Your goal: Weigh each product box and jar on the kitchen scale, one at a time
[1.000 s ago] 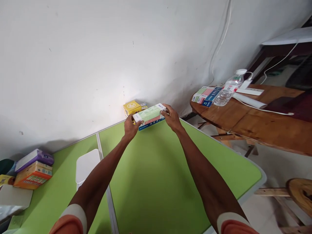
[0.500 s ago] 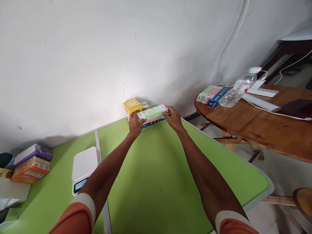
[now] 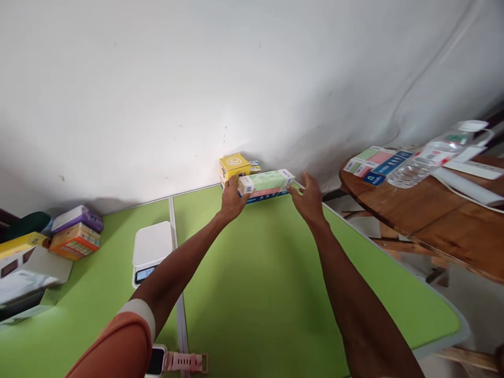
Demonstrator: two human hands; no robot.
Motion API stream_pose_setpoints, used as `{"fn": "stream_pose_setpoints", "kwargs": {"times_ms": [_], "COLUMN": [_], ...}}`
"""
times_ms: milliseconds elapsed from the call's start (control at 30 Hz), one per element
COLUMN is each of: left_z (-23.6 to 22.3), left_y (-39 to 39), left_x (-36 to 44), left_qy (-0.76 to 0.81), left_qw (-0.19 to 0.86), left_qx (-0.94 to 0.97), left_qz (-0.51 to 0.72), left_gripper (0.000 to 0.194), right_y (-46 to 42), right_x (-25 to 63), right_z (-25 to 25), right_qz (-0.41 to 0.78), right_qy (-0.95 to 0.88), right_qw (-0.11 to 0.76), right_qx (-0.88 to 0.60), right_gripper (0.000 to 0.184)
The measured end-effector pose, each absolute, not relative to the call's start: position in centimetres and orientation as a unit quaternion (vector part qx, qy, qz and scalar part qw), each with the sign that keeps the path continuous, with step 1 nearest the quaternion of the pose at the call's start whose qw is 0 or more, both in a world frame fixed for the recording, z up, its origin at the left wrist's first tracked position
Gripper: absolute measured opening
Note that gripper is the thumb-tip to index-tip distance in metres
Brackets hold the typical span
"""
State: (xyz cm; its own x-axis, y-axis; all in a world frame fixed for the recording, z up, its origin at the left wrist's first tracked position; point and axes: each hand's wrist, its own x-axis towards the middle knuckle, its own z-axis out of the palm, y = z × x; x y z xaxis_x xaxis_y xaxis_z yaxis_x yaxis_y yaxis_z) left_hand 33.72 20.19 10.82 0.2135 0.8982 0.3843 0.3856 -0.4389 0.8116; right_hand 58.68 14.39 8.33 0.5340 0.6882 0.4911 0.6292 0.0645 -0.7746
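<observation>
A long carton [image 3: 270, 180], pale green on top with white ends and with pink and dark blue along the front, lies at the far edge of the green table, near the wall. My left hand [image 3: 233, 200] grips its left end, thumb at the front corner. At the right end, my right hand [image 3: 310, 200] has its fingers apart and raised, slightly blurred, with the thumb close to the carton's corner; whether it touches I cannot tell. Just behind the left end stands a yellow box [image 3: 235, 165] with a white round logo, and another small box [image 3: 255, 167] shows beside it.
A white digital scale [image 3: 153, 244] and a pink-strapped watch [image 3: 185, 362] lie left of centre. Several boxes, including an orange one [image 3: 76, 241], are piled at far left. On the wooden table [image 3: 429, 226] at right are a water bottle [image 3: 429, 157], coloured cartons [image 3: 378, 164] and a power strip [image 3: 478, 169].
My right hand has loosened from the carton's right end, its fingers lifting away. My left hand stays at the left end. The view has shifted, and the watch now shows at the bottom.
</observation>
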Motion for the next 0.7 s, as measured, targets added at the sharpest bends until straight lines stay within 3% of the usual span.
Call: {"fn": "stream_pose_setpoints", "kwargs": {"times_ms": [167, 367, 533, 700], "left_z": [12.0, 12.2, 10.5, 7.5], "left_y": [13.7, 5.2, 3.1, 3.5], "left_x": [26.6, 16.2, 7.4, 1.3], "left_qy": [0.354, 0.402, 0.508, 0.614], "left_qw": [0.374, 0.402, 0.311, 0.210], "left_qx": [0.737, 0.693, 0.616, 0.504], "left_qz": [0.437, 0.444, 0.516, 0.570], "left_gripper": [0.032, 0.032, 0.025, 0.017], "right_y": [10.1, 5.2, 4.3, 5.5], "right_x": [51.5, 35.5, 26.8, 22.7], "right_z": [8.0, 6.1, 4.8, 2.9], "right_qz": [-0.052, 0.116, 0.205, 0.251], "right_qy": [-0.546, -0.653, -0.682, -0.629], "right_qw": [0.557, 0.546, 0.535, 0.542], "right_qx": [-0.624, -0.511, -0.455, -0.497], "right_gripper": [0.053, 0.034, 0.033, 0.036]}}
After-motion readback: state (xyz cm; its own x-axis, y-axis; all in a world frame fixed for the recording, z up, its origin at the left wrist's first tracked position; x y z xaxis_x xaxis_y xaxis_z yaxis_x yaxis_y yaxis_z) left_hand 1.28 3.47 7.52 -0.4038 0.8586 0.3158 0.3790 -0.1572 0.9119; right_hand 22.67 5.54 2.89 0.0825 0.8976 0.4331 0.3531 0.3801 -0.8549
